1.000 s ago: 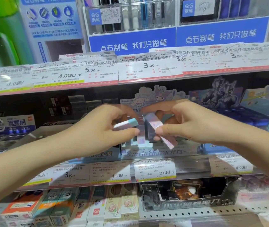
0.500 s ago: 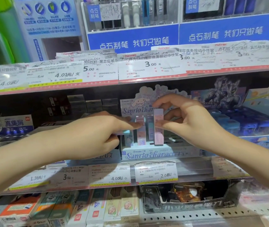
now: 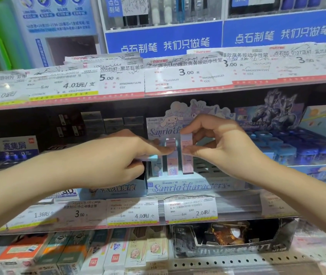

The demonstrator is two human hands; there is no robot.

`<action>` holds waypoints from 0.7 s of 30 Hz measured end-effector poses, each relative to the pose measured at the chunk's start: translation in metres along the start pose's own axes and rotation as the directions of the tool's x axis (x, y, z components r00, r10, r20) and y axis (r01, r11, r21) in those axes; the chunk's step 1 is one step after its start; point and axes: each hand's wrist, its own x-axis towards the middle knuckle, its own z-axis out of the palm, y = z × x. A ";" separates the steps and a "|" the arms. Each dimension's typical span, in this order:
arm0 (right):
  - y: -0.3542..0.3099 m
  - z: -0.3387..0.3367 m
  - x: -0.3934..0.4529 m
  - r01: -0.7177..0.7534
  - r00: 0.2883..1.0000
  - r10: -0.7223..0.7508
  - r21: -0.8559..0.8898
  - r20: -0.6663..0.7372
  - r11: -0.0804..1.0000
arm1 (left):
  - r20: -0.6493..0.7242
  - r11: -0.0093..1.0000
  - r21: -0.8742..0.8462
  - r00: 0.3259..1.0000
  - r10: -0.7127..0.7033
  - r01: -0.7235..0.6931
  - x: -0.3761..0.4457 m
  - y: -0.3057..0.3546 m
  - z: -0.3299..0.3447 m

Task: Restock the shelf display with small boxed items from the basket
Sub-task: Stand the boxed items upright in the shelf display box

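Both hands are up at the middle shelf, working over the pale blue cardboard Sanrio display tray (image 3: pixel 188 186). The left hand (image 3: pixel 106 159) has its fingers curled round a small light-blue boxed item (image 3: pixel 151 157), lying roughly sideways with just its end poking out toward the right; its fingertip touches the pink-and-lilac boxed item (image 3: pixel 171 157) standing upright in the tray's front left part. A shorter pale blue box (image 3: pixel 156 168) stands just left of that one, partly hidden behind the hand. The right hand (image 3: pixel 223 143) pinches a second pink boxed item (image 3: pixel 187 155) between thumb and fingers, upright, long axis vertical, bottom end down in the tray just beside the first pink one. Left of the tray sits a blue eraser carton (image 3: pixel 116 190), to the right a blue display box of dark-blue items (image 3: pixel 301 149). White price tags (image 3: pixel 191 208) line the shelf's front edge below.
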 end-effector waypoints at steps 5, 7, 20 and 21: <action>0.006 -0.001 -0.003 0.017 1.000 -0.017 -0.030 0.012 0.999 | -0.017 1.000 -0.012 0.999 0.028 -0.028 0.000 -0.002 -0.001; 0.009 0.001 -0.005 0.073 0.997 -0.076 -0.115 -0.018 0.991 | -0.028 0.999 -0.011 0.999 0.040 -0.041 0.000 -0.002 -0.001; 0.005 -0.003 -0.005 -0.021 0.995 0.034 -0.126 0.098 0.992 | -0.099 0.997 -0.046 0.993 0.060 -0.065 -0.005 0.012 -0.003; 0.002 -0.005 -0.005 -0.022 0.995 0.036 -0.142 0.096 0.990 | -0.155 0.996 -0.055 0.986 0.058 -0.068 -0.006 0.014 -0.003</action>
